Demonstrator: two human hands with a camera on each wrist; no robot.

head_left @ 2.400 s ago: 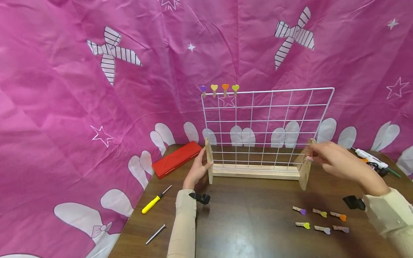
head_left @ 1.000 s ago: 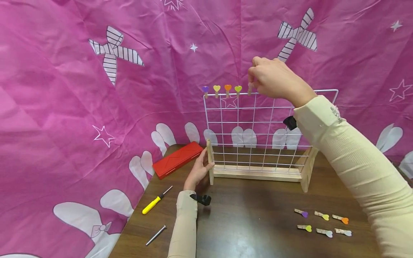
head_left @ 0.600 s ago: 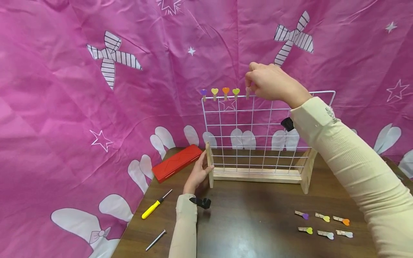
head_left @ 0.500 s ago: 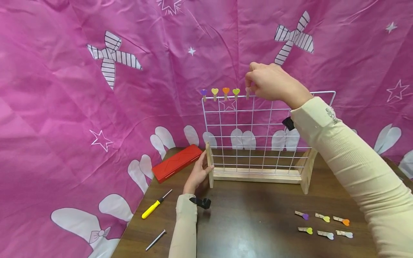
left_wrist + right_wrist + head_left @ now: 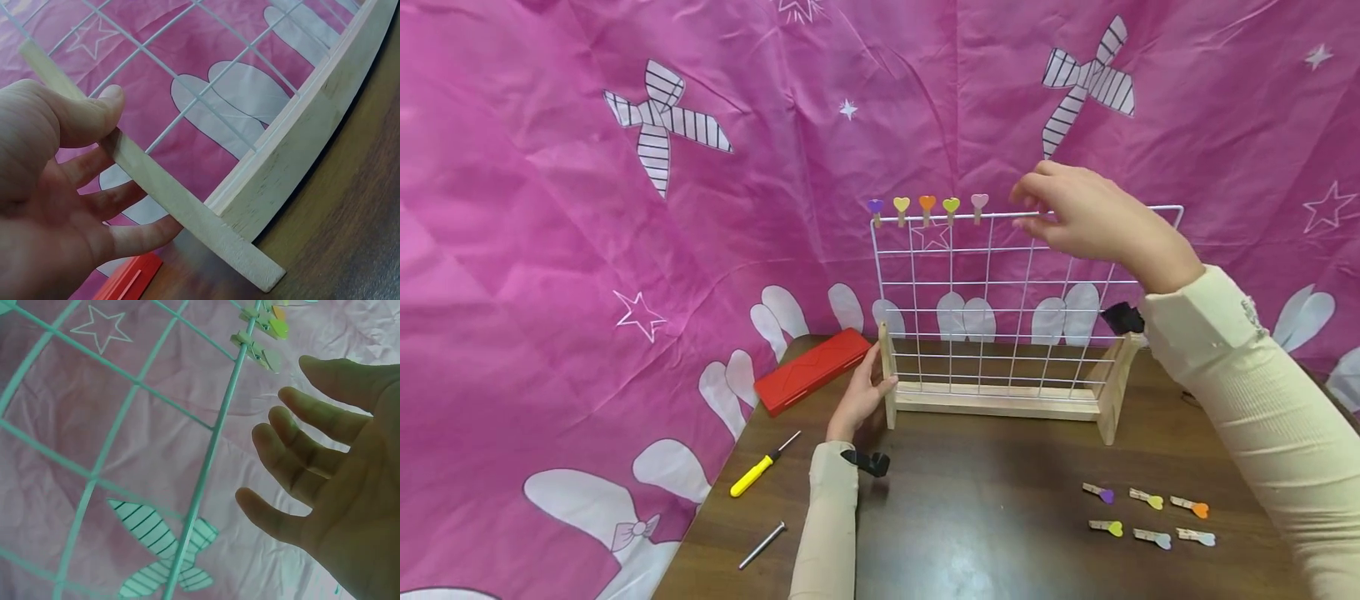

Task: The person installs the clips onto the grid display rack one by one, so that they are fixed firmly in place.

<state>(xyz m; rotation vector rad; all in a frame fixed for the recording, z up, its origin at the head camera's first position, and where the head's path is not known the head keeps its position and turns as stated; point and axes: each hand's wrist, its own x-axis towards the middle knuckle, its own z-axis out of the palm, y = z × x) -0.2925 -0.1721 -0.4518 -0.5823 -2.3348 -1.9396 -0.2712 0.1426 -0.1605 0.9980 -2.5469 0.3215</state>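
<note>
A white wire grid rack stands upright on a wooden base. My left hand holds its left wooden upright, thumb on one side and fingers on the other. Along the top wire sit heart clothespins: purple, pale yellow, orange, lime and a pink clothespin at the right end of the row. My right hand hovers at the top wire, right of the pink clothespin and apart from it. In the right wrist view its fingers are spread and hold nothing.
More heart clothespins lie in two rows at the table's right, among them a purple one and an orange one. At left are a red case, a yellow-handled screwdriver and a metal rod. A pink curtain hangs behind.
My right hand carried the pink clothespin from the rack's right side to the top wire, let it go there, and has drawn back to the right. The left hand stays on the upright.
</note>
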